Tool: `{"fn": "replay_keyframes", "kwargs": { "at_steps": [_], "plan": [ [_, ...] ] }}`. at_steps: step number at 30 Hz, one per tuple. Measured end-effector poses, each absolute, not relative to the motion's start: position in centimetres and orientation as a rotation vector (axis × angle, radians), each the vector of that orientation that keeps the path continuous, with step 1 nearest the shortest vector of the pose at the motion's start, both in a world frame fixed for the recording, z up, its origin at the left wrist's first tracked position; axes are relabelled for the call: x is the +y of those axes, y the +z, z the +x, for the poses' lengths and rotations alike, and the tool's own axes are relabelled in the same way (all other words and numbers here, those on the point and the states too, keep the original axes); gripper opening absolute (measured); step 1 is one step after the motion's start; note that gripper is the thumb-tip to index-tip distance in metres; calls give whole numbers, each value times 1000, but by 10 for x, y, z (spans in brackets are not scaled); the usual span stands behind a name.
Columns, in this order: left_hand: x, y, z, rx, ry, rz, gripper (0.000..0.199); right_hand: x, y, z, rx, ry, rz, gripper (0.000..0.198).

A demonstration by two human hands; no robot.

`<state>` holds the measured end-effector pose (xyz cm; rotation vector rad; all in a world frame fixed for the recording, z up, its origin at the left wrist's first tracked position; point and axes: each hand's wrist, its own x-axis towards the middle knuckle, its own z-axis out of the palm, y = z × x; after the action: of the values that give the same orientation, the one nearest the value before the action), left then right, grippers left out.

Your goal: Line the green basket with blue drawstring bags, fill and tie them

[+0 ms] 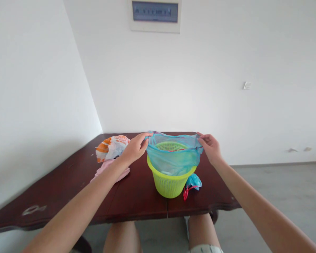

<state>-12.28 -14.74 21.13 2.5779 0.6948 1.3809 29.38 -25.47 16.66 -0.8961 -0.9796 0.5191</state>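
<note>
no legible lettering, orange print on crumpled bag unreadable, marks in wall panel blurred

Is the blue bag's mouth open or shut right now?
Open: the left hand and right hand hold the bag by opposite sides, its front and back edges apart.

the left hand pinches a translucent blue bag at its nine o'clock, the right hand at three, spreading it over a green basket. on the dark table, a blue bundle lies at the basket's four o'clock, pink cloth at nine.
</note>
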Motion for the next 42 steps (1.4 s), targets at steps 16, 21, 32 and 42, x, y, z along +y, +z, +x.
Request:
{"fn": "replay_keyframes", "kwargs": {
  "at_steps": [16, 21, 32, 42],
  "plan": [
    [-202, 222, -182, 981, 1046, 2341, 35, -361, 184, 314, -1531, -75, -1545, 66],
    [-216, 216, -195, 1067, 720, 2435, 26, -356, 165, 309, -1378, 354, -1509, 14],
    [-227, 223, -181, 653, 845, 1707, 62, -386, 182, 281, -1556, 641, -1344, 21],
    [-223, 221, -162, 766, 1262, 1640, 30, -385, 182, 264, -1590, 852, -1335, 58]
  ]
}}
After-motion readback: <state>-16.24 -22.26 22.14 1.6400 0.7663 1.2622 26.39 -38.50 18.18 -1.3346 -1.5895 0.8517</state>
